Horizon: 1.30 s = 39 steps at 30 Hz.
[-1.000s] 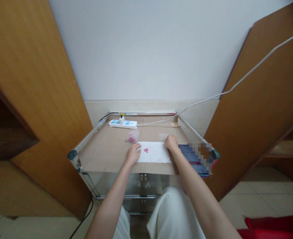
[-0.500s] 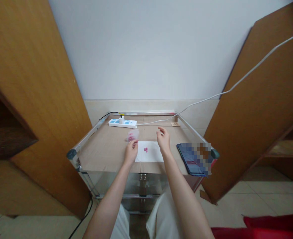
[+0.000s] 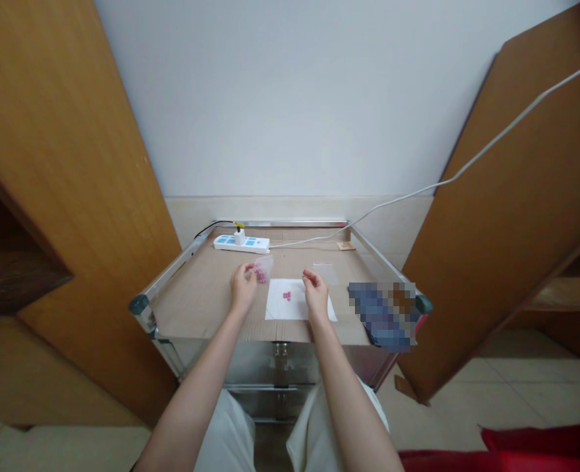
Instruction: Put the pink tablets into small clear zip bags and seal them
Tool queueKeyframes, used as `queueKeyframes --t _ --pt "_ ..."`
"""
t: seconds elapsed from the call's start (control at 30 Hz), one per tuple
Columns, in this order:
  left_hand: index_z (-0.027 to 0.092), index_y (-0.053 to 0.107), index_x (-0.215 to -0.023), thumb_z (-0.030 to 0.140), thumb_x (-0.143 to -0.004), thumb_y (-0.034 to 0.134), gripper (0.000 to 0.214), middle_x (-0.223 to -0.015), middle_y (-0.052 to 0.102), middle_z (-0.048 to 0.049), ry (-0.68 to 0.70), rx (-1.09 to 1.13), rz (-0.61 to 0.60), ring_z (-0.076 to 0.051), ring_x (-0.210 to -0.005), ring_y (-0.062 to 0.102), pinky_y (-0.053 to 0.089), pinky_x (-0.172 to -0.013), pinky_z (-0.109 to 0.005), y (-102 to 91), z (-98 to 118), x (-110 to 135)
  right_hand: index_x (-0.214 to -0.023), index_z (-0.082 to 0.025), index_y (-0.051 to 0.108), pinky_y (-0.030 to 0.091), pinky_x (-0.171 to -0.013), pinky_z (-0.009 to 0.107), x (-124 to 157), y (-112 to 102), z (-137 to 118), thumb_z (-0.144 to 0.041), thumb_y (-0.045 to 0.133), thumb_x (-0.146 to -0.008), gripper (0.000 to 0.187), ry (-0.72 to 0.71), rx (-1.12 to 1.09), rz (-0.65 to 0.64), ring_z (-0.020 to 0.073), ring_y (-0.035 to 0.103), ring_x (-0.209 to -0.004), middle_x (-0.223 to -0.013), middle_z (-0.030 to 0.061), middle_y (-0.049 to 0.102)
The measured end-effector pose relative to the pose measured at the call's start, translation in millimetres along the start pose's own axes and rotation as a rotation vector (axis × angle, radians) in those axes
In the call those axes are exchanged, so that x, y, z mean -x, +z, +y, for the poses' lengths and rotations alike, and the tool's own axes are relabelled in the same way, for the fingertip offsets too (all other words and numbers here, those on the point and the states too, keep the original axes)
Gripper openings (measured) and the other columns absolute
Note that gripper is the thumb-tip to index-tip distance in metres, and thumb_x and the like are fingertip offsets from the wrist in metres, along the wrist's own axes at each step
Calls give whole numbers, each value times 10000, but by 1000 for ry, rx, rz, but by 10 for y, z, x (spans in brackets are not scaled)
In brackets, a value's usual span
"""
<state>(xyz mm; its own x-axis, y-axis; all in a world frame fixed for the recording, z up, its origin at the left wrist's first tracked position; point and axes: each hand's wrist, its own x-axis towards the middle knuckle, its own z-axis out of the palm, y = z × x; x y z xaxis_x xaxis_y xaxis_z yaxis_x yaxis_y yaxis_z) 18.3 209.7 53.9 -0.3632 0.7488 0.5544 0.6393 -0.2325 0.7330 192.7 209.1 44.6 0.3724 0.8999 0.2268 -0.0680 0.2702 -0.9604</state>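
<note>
A small clear plastic bag of pink beads (image 3: 263,270) lies on the cardboard-covered tabletop. My left hand (image 3: 243,287) is at its left side, fingers closed on the bag's edge. To the right, a white sheet of paper (image 3: 275,309) bears a little cluster of pink beads (image 3: 287,296). Over the sheet's right part is my right hand (image 3: 315,294), its thumb and fingers pressed together; whatever may be between them is too small to make out. Just behind that hand rests a clear, flat plastic piece (image 3: 326,273).
At the back left sits a white power strip (image 3: 241,244) with a plug in it; its white cable (image 3: 398,196) rises to the right. A blurred-out dark flat device (image 3: 376,314) lies front right. Metal rails edge the table, between wooden cabinets (image 3: 98,196).
My left hand has shifted left and up to the bag's side. My right hand has come down and left over the paper, its fingers drawn together, uncovering the clear plastic piece behind it.
</note>
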Motion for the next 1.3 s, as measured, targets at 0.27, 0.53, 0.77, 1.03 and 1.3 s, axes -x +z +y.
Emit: queueKeyframes --t 0.27,0.53,0.77,1.03,1.3 --pt "231 572 -918 249 -691 466 252 -952 621 -6 89 -356 -311 -187 -917 532 307 -862 -334 -61 16 -305 -817 -130 584 402 -759 293 3 -5 2 -230 498 -620 237 1 6 -16 166 549 -803 -881 87 613" --pt "232 607 -865 264 -649 492 247 -927 636 -8 74 -418 -387 -213 -925 529 260 -879 -366 -22 56 -376 -832 -128 578 399 -769 293 -8 -7 25 -224 481 -632 242 -9 22 -27 165 546 -810 -887 90 606" --pt "239 617 -841 295 -646 507 231 -908 643 -1 42 -412 -405 -183 -901 545 281 -884 -330 9 67 -341 -823 -132 587 407 -747 294 9 7 18 -232 487 -624 243 3 28 -24 170 552 -800 -877 86 615" --pt "212 625 -824 244 -697 464 206 -859 653 -24 25 -296 -301 -159 -844 574 361 -825 -283 26 20 -362 -815 -145 595 405 -747 287 11 2 23 -228 486 -627 232 2 20 -21 165 554 -799 -875 75 620" --pt "196 623 -787 277 -689 479 192 -832 654 -31 -14 -276 -288 -162 -824 577 388 -760 -259 39 5 -354 -823 -143 592 403 -745 289 12 -2 15 -226 484 -627 239 2 27 -24 165 553 -794 -879 76 619"
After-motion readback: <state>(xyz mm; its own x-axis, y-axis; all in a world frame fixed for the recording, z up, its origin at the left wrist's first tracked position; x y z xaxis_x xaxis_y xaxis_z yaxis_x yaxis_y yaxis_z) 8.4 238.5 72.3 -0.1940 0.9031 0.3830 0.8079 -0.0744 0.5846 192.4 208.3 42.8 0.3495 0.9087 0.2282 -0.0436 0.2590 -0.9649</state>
